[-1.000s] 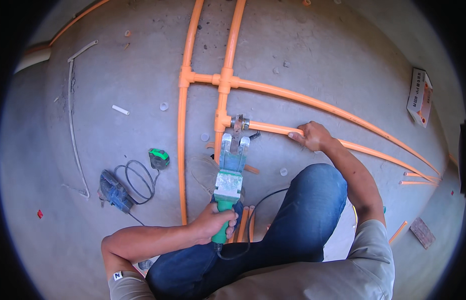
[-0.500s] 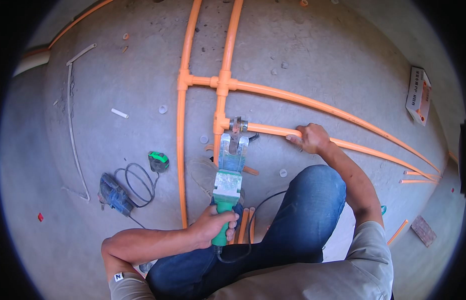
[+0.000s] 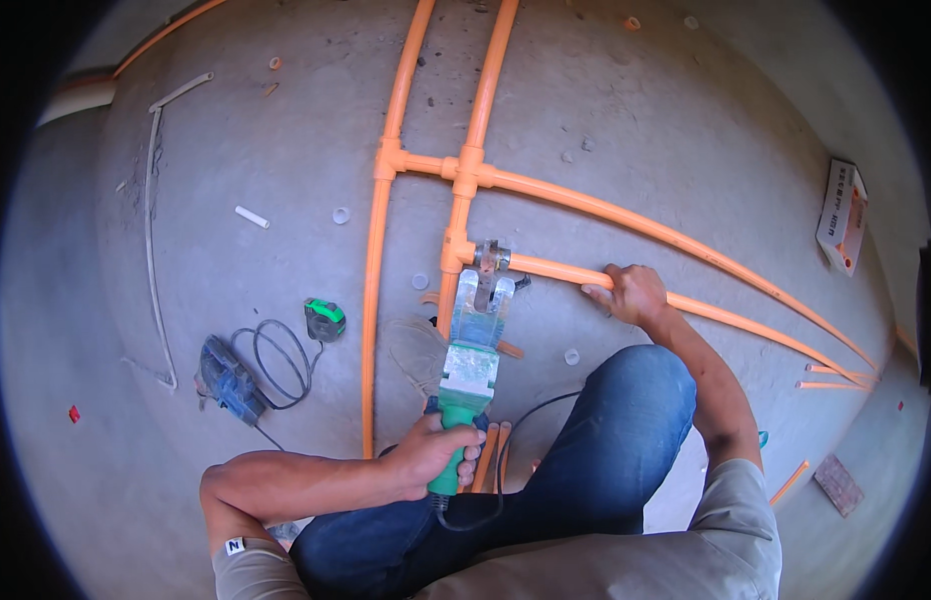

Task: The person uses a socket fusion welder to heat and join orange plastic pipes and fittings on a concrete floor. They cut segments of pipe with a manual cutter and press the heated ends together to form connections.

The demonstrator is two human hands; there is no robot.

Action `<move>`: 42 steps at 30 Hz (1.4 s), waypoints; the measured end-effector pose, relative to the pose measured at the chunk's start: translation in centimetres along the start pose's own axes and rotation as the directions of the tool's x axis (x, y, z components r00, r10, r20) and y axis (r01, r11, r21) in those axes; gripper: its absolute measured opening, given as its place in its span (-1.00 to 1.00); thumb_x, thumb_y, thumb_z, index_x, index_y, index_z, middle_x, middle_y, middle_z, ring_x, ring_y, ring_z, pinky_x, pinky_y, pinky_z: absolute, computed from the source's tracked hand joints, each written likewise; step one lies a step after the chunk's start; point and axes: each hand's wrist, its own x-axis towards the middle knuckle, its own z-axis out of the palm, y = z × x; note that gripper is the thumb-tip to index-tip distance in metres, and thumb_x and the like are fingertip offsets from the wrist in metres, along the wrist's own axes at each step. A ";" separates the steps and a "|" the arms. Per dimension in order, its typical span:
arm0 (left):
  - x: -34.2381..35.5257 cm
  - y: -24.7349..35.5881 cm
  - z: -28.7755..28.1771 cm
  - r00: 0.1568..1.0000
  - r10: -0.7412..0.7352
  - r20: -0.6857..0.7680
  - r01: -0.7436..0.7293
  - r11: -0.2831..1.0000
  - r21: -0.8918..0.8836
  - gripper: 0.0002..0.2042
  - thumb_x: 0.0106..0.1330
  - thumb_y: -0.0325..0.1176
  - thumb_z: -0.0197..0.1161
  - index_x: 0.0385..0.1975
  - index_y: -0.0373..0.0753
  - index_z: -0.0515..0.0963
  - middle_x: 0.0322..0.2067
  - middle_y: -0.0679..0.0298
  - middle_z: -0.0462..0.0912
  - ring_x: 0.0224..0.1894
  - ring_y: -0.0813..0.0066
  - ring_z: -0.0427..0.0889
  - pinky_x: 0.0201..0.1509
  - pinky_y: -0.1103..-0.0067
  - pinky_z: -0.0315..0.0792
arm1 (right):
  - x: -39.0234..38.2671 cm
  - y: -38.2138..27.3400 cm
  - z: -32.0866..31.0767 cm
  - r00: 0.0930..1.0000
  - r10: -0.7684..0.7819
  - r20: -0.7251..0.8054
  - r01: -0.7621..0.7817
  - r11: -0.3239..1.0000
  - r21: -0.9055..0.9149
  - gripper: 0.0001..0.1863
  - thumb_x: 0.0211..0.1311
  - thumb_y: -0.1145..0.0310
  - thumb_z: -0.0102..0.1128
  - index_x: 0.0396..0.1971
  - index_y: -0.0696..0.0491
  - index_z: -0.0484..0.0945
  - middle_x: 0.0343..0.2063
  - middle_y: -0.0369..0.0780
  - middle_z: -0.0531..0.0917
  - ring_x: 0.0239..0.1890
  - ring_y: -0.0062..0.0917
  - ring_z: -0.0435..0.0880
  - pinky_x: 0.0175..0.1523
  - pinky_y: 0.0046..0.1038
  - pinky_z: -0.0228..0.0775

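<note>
Green-handled pipe heater (image 3: pixel 468 372), at the frame's centre, is gripped in the left hand (image 3: pixel 433 453); the right hand (image 3: pixel 636 295) clasps an orange pipe (image 3: pixel 561 271) right of centre, seemingly to align it with the tee (image 3: pixel 457 251).

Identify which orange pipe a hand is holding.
The lower long pipe running right: the right hand grips it; no hand grips the other orange pipes.
</note>
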 end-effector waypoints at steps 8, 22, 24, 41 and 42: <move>0.0 0.0 0.4 1.000 0.002 0.002 -0.002 1.000 -0.019 -0.92 0.35 -0.43 0.20 -0.34 -0.21 0.43 -0.53 0.33 0.46 -0.58 0.52 0.47 -0.51 0.55 0.40 | -0.3 -0.1 -0.1 0.998 -0.020 -0.060 0.019 0.999 -0.028 -0.27 0.25 -0.38 -0.06 -0.35 0.09 0.64 -0.56 -0.02 0.68 -0.38 -0.10 0.70 -0.19 -0.14 0.54; 0.8 -0.3 -0.5 0.998 -0.046 0.053 0.049 0.997 -0.053 -0.90 0.34 -0.34 0.23 -0.32 -0.17 0.46 -0.53 0.32 0.48 -0.59 0.51 0.46 -0.51 0.55 0.39 | -0.4 -0.4 -0.4 1.000 0.021 0.021 -0.021 1.000 -0.004 -0.24 0.25 -0.40 -0.10 -0.28 0.11 0.63 -0.49 0.02 0.69 -0.33 -0.06 0.70 -0.14 -0.12 0.53; 0.7 -0.5 -0.4 0.998 -0.016 0.061 0.020 0.998 -0.065 -0.88 0.35 -0.33 0.22 -0.25 -0.22 0.50 -0.54 0.37 0.45 -0.59 0.57 0.44 -0.52 0.58 0.39 | -0.3 -0.5 -0.4 1.000 0.017 0.019 -0.017 1.000 0.000 -0.24 0.25 -0.40 -0.09 -0.27 0.11 0.63 -0.49 0.02 0.69 -0.33 -0.06 0.70 -0.14 -0.11 0.52; 1.5 -2.1 -1.2 0.998 0.039 0.043 -0.034 0.992 -0.122 -0.93 0.32 -0.40 0.21 -0.34 -0.16 0.45 -0.57 0.38 0.44 -0.62 0.59 0.41 -0.53 0.58 0.33 | -0.6 0.2 1.0 0.992 0.013 -0.125 -0.015 1.000 -0.016 -0.28 0.25 -0.36 -0.05 -0.36 0.12 0.62 -0.52 -0.01 0.69 -0.40 -0.10 0.70 -0.25 -0.13 0.53; 1.5 -1.9 -1.1 0.999 0.035 0.040 -0.030 0.993 -0.111 -0.93 0.32 -0.40 0.21 -0.34 -0.16 0.45 -0.57 0.38 0.44 -0.62 0.59 0.41 -0.53 0.58 0.33 | -0.6 0.3 1.0 0.992 0.015 -0.122 -0.017 1.000 -0.016 -0.28 0.25 -0.36 -0.05 -0.36 0.12 0.62 -0.52 -0.01 0.69 -0.40 -0.10 0.70 -0.25 -0.13 0.53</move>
